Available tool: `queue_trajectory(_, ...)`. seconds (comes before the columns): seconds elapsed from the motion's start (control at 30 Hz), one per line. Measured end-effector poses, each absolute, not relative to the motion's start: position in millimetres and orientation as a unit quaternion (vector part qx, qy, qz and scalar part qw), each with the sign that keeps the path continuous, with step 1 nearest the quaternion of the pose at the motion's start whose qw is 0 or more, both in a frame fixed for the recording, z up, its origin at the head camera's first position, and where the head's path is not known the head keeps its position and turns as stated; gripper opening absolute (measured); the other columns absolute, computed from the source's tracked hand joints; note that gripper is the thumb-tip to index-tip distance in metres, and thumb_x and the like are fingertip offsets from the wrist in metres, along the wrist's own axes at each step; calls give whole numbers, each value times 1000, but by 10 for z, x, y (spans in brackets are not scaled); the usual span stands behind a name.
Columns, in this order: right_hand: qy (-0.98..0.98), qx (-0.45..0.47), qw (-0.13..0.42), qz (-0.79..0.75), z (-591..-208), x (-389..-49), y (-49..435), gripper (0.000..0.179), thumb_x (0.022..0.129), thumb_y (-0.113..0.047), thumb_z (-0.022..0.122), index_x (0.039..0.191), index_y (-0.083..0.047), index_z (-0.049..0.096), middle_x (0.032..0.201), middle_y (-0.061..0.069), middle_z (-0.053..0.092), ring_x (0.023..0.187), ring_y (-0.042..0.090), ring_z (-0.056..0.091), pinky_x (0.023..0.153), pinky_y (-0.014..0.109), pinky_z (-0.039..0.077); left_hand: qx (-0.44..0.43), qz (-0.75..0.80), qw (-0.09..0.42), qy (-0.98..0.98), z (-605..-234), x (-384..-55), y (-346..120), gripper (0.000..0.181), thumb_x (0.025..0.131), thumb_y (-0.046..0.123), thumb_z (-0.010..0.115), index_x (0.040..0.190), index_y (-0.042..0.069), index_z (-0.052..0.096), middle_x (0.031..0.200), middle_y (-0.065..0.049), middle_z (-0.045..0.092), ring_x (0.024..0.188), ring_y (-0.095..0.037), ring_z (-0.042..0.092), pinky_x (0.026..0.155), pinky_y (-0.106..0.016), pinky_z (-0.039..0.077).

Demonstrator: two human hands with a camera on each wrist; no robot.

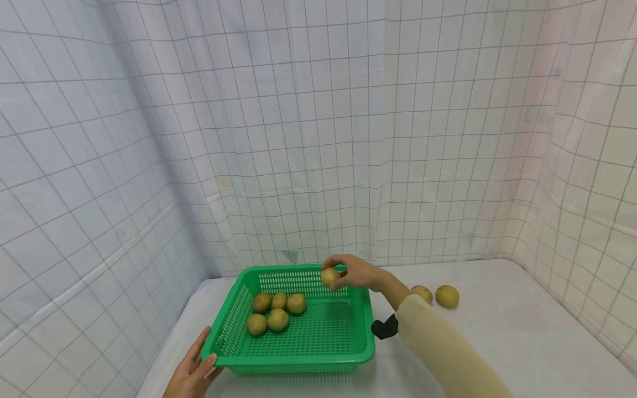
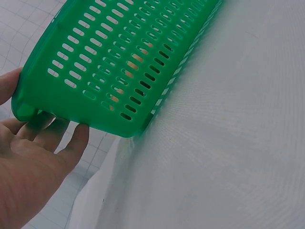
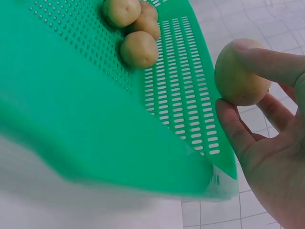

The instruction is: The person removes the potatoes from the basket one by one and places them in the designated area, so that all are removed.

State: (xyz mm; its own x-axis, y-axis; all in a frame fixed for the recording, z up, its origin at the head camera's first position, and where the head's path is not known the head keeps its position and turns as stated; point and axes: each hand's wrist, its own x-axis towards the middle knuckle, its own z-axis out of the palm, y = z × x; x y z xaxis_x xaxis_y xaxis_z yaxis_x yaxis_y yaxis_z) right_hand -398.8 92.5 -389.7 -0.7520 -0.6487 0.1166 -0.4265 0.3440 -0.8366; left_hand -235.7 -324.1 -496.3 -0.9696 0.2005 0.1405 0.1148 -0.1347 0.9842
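A green plastic basket [image 1: 293, 360] with slotted walls stands on the white table, several potatoes [image 1: 278, 319] lying in its left half. My left hand [image 1: 191, 367] grips the basket's near left corner, thumb on the rim and fingers beneath it, as the left wrist view also shows. Over the basket's far right part, my right hand [image 1: 355, 272] pinches a potato [image 3: 243, 74] between thumb and fingers. In the right wrist view this right hand [image 3: 274, 143] holds it beside the basket's far rim.
Right of the basket, two more potatoes [image 1: 447, 296] lie on the white tabletop [image 1: 522, 320]. A small black object [image 1: 385, 328] shows between the basket and the right sleeve [image 1: 443, 342]. White gridded sheets [image 1: 318, 138] hang around the back and sides.
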Motion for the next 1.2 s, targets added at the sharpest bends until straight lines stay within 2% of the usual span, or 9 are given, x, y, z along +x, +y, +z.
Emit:
queue_trajectory(0.07, 814, -327, 119, -465, -3898, -3988, 963, 47, 93, -9, 80, 136, -9, 62, 136, 5, 57, 117, 26, 57, 98, 46, 49, 124, 744, 33, 656, -4962, -2360, -3241, 85, 111, 12, 47, 159, 0, -21, 165, -3, 5, 120, 12, 49, 91, -20, 48)
queue_trajectory(0.17, 816, -320, 123, -466, -3899, -3987, 1014, 49, 92, -10, 81, 137, -7, 62, 136, 5, 57, 117, 27, 57, 98, 48, 49, 125, 744, 40, 655, -4954, -2372, -3239, 85, 112, 12, 47, 159, 0, -23, 163, -21, -22, 120, 13, 48, 91, -20, 47)
queue_trajectory(0.63, 822, -308, 123, -463, -3913, -3980, 1234, 45, 91, -10, 81, 134, -11, 64, 136, 5, 56, 114, 28, 59, 97, 49, 50, 121, 740, 42, 660, -4880, -2384, -3194, 84, 111, 10, 46, 158, -1, -23, 160, -34, -24, 116, 14, 49, 88, -20, 48)
queue_trajectory(0.73, 820, -308, 124, -467, -3905, -3973, 1279, 45, 91, -11, 81, 133, -11, 64, 136, 6, 55, 112, 29, 60, 95, 48, 50, 134, 745, 39, 652, -4904, -2382, -3222, 84, 112, 10, 45, 158, -1, -24, 169, -12, -9, 119, 13, 48, 90, -20, 48)
queue_trajectory(0.9, 822, -306, 124, -465, -3872, -3957, 1329, 44, 92, -11, 80, 133, -13, 63, 137, 7, 55, 112, 31, 60, 94, 47, 51, 153, 753, 37, 638, -4969, -2384, -3286, 83, 112, 9, 44, 156, -2, -26, 166, 3, -4, 122, 11, 48, 92, -21, 48)
queue_trajectory(0.97, 823, -303, 123, -465, -3865, -3946, 1364, 45, 93, -11, 79, 134, -12, 63, 138, 8, 54, 115, 32, 59, 95, 48, 51, 153, 756, 40, 635, -4979, -2388, -3290, 84, 112, 9, 44, 156, -3, -27, 167, 8, 7, 121, 10, 49, 91, -21, 49)
queue_trajectory(1.07, 823, -299, 123, -467, -3866, -3932, 1424, 46, 93, -10, 79, 135, -8, 62, 140, 10, 53, 118, 34, 58, 96, 49, 51, 153, 757, 41, 633, -4992, -2392, -3288, 83, 112, 7, 43, 155, -4, -27, 144, 32, 35, 120, 10, 51, 91, -21, 49)
queue_trajectory(1.13, 827, -296, 119, -464, -3870, -3924, 1465, 47, 93, -11, 79, 136, -7, 61, 141, 10, 53, 120, 35, 58, 96, 49, 51, 147, 758, 41, 635, -4988, -2392, -3277, 84, 111, 7, 44, 155, -4, -27, 146, 30, 35, 118, 10, 51, 90, -21, 49)
queue_trajectory(1.2, 830, -291, 115, -462, -3875, -3918, 1510, 46, 92, -11, 79, 135, -8, 62, 141, 10, 53, 120, 35, 58, 96, 50, 51, 140, 753, 41, 641, -4981, -2395, -3262, 85, 111, 8, 45, 156, -3, -26, 165, 8, 18, 117, 11, 50, 89, -21, 49)
